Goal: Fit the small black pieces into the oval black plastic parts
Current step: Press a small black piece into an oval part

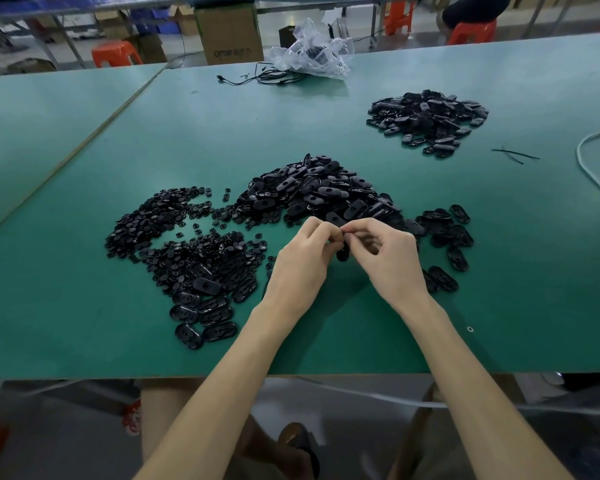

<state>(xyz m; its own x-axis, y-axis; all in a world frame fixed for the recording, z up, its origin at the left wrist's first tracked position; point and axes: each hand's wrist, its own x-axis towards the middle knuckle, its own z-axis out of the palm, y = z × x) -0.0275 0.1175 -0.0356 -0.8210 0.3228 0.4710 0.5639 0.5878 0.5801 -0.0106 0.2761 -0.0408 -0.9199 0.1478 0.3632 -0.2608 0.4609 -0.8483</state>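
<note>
Evidently both our left hand [302,261] and right hand [388,258] pinch one oval part [342,253], six o'clock of the pile [312,192]; likely light, stiff, slick: grip its rim.

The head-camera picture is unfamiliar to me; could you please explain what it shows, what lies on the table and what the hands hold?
There is no machine here: a person works with bare hands, and the picture comes from a camera worn on their head, looking forward and down. The left hand and right hand meet fingertip to fingertip and together pinch one black oval part; whether a small piece is between the fingers is hidden. On the green table lie a spread of small black pieces at left, a heap of oval parts just beyond the hands, and a separate heap farther right. At the far edge sit a clear plastic bag and a thin black cable.
</note>
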